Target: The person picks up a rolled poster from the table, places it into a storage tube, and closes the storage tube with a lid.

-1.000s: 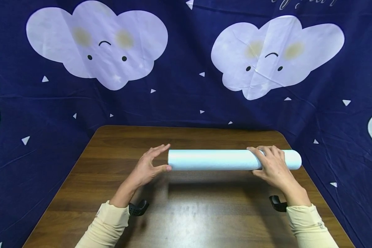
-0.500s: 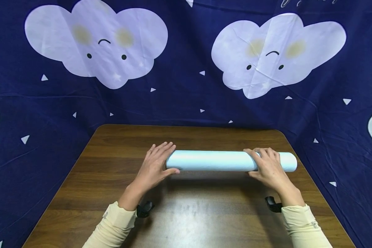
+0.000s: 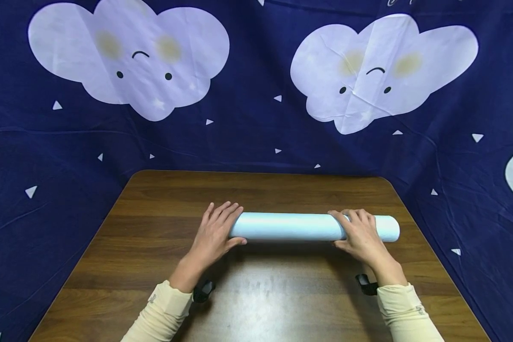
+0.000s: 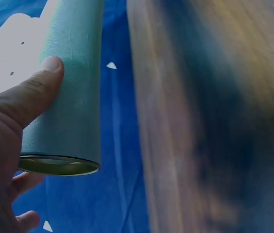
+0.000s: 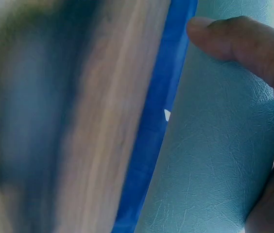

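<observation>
A light blue roll (image 3: 288, 226) with a wrinkled, leather-like surface lies crosswise between my hands, close over the wooden table. Its left end shows a hollow opening with a thin rim in the left wrist view. My left hand (image 3: 213, 232) holds the roll at this end, thumb (image 4: 42, 83) along the near side and fingers over the top. Toward the other end, my right hand (image 3: 361, 237) grips it from above, with a short length of roll sticking out past the hand. The right thumb (image 5: 239, 41) presses on the grained surface in the right wrist view.
The brown wooden table (image 3: 256, 294) has rounded far corners. Behind it hangs a dark blue cloth (image 3: 248, 142) printed with white clouds and small triangles. A black wrist-worn device (image 3: 204, 290) sits below the left wrist, another (image 3: 366, 285) below the right.
My left hand has closed around the roll's left end, its thumb and fingers farther along it. Both hands and the roll have come lower and nearer, and the roll has shifted left.
</observation>
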A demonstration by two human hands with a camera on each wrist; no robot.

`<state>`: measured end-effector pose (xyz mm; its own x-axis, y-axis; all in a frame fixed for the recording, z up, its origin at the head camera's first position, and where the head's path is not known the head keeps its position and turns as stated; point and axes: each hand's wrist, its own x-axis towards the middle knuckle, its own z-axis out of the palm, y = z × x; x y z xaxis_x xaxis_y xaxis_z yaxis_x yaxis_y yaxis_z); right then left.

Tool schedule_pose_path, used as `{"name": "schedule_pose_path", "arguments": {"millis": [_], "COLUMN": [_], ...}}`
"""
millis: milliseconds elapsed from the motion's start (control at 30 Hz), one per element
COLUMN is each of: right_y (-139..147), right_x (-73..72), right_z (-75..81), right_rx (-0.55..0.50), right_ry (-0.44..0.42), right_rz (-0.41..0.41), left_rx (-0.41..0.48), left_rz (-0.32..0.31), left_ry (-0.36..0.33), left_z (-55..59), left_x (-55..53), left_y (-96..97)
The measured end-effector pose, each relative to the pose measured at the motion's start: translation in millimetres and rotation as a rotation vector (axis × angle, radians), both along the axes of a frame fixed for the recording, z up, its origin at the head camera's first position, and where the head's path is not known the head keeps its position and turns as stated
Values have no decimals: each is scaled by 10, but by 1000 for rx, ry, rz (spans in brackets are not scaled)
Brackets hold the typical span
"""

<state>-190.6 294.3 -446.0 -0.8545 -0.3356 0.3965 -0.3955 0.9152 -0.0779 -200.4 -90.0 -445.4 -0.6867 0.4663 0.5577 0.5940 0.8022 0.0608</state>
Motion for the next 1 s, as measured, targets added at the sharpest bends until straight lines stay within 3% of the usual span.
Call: {"name": "schedule_pose_path", "arguments": {"millis": [400,600,1000], "right_y": [-168,-240,-356], "right_x": [-74,-94,-134], "right_z": [-356,-492,-598], "right_rx": [6,10,31], "right_ry": [-35,-85,-125], "right_rz": [14,7,10], "left_rx": [0,3,15], "left_rz": [32,31,46], "left_ry": [-126,-158,-202], "left_z": [-320,-443,-581], "left_x": [-44,-63,-72], "left_y": [-131,-192,-285]}}
